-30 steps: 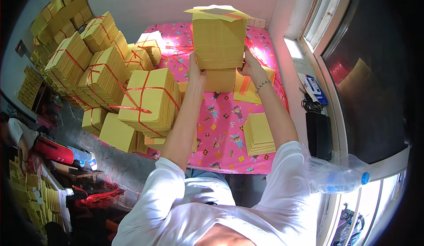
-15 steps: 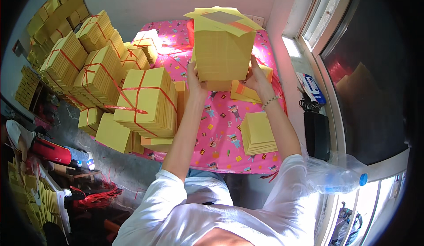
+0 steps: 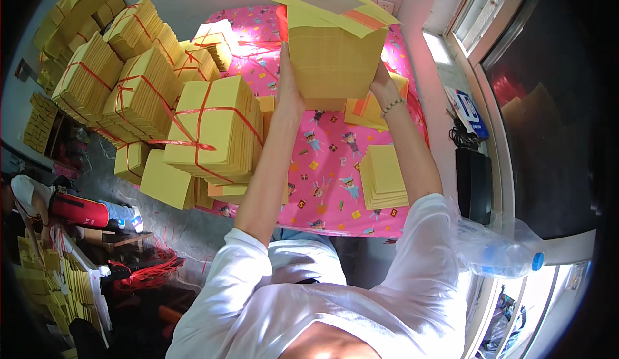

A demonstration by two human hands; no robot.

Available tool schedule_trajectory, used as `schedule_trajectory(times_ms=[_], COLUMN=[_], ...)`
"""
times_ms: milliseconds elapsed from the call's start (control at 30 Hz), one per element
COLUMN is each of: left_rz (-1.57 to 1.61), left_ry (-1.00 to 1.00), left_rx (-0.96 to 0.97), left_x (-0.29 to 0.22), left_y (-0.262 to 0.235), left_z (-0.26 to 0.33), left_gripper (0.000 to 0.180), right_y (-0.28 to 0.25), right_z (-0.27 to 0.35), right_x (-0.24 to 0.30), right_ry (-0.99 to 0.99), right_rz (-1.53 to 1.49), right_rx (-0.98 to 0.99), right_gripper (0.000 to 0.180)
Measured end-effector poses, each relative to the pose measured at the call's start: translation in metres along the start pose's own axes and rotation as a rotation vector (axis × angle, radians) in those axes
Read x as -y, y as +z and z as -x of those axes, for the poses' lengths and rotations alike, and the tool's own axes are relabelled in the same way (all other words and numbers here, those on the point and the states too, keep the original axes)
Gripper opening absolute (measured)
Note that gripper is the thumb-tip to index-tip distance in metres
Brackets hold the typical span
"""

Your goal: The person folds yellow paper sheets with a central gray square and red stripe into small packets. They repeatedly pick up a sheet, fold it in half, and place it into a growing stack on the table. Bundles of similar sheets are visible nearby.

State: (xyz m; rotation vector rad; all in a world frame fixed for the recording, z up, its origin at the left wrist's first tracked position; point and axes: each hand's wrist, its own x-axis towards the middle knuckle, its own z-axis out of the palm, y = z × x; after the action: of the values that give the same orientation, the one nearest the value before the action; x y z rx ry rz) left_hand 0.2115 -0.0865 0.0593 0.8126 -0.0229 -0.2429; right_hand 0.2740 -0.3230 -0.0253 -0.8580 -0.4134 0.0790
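Yellow paper stack (image 3: 335, 59) is hanging high above the pink tablecloth (image 3: 322, 165), left hand (image 3: 288, 91) and right hand (image 3: 382, 85) clamping its two sides. Its top sheet is showing a grey square and an orange strip. One loose yellow pile (image 3: 385, 177) is lying near the table's right edge; red-tied bundles (image 3: 213, 127) are crowding the left.

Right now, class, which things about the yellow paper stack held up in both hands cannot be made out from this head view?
- Right hand: fingers hidden behind the yellow paper stack.
- Stack's underside: facing away from the camera.
- Left hand: fingertips blocked by the stack's side.
- Table beneath the stack: covered by it.
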Motion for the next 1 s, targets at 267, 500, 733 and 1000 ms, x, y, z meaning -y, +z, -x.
schedule_trajectory(times_ms=[267,500,733,1000], left_rz=[-0.178,-0.188,-0.148,-0.178], left_ry=[0.200,0.237,0.187,0.054], left_rx=[-0.051,0.005,-0.025,-0.105], left_x=[0.016,0.023,0.041,0.051], left_y=[-0.007,-0.010,-0.048,-0.080], left_z=[0.035,0.119,0.213,0.274], left_gripper=[0.070,0.062,0.056,0.055], right_y=[0.057,0.113,0.179,0.206], right_z=[0.052,0.127,0.235,0.301], right_x=[0.014,0.021,-0.016,-0.058], right_ry=[-0.120,-0.154,-0.052,0.040], right_rz=[0.140,0.225,0.261,0.265], right_rx=[-0.215,-0.379,-0.559,-0.673], right_gripper=[0.041,0.041,0.040,0.039])
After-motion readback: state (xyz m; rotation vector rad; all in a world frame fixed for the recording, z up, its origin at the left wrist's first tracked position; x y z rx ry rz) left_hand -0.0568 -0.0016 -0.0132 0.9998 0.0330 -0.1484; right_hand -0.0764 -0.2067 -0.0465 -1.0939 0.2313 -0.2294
